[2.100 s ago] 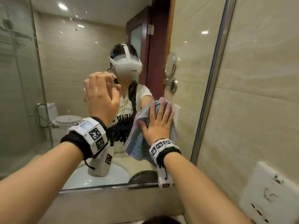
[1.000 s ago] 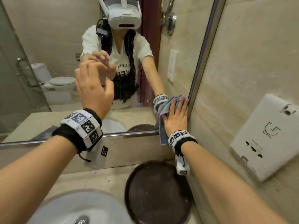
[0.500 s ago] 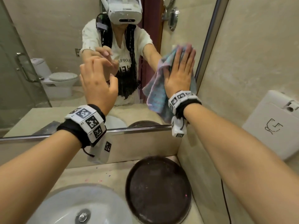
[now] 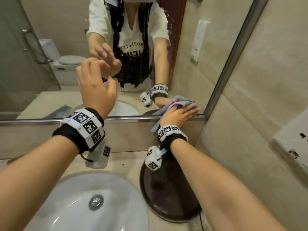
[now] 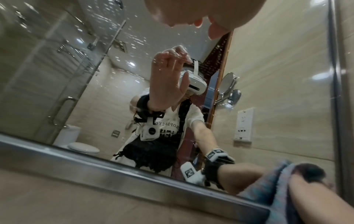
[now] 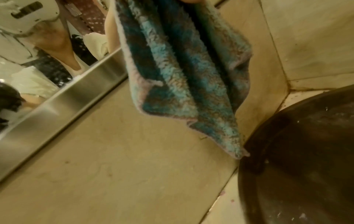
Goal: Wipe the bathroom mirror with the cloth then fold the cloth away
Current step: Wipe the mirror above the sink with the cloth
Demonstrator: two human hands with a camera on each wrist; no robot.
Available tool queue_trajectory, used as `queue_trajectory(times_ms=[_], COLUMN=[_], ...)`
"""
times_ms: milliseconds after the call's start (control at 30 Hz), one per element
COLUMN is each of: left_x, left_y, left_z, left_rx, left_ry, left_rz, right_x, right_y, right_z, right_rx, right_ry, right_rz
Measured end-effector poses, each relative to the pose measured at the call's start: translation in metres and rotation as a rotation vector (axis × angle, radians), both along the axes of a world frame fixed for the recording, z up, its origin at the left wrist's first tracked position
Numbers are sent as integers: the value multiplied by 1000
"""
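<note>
Nearest the wearer, a white sink (image 4: 70,205) is sitting in the beige bench (image 4: 126,162), and a dark round tray (image 4: 168,195) is lying just beside it on the right, close to the corner of the tiled wall (image 4: 260,100). Above the tray, the right hand (image 4: 179,115) is lying with straight fingers over the cloth (image 4: 176,101), pressing it flat against the bottom right corner of the mirror (image 4: 50,47), right by the metal frame (image 4: 133,118). The cloth's lower part is hanging down past the frame over the backsplash, its tip just above the tray's rim in the right wrist view. The left hand (image 4: 95,87) is hovering in front of the glass, empty, its fingers loosely curled and apart. Farthest off, the mirror is reflecting a toilet.
</note>
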State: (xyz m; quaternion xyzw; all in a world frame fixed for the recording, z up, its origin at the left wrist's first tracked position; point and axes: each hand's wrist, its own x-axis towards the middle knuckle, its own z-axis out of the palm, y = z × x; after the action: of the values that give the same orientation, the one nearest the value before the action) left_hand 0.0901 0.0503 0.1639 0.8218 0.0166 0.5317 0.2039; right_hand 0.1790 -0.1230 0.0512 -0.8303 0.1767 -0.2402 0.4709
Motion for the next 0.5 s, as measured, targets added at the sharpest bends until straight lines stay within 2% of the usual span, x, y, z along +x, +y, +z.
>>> queue_trajectory(times_ms=[100, 200, 333, 500], left_x=[-8, -19, -42, -80], left_y=[22, 40, 68, 133], left_z=[-2, -3, -1, 0], left_rx=[-17, -42, -49, -47], left_ry=[5, 7, -4, 2], left_rz=[39, 55, 61, 139], right_x=[-4, -13, -29, -52], right_y=[15, 48, 96, 168], right_z=[10, 21, 28, 29], right_rx=[154, 287, 300, 317], right_ry=[-54, -19, 25, -39], right_rz=[-35, -38, 6, -28])
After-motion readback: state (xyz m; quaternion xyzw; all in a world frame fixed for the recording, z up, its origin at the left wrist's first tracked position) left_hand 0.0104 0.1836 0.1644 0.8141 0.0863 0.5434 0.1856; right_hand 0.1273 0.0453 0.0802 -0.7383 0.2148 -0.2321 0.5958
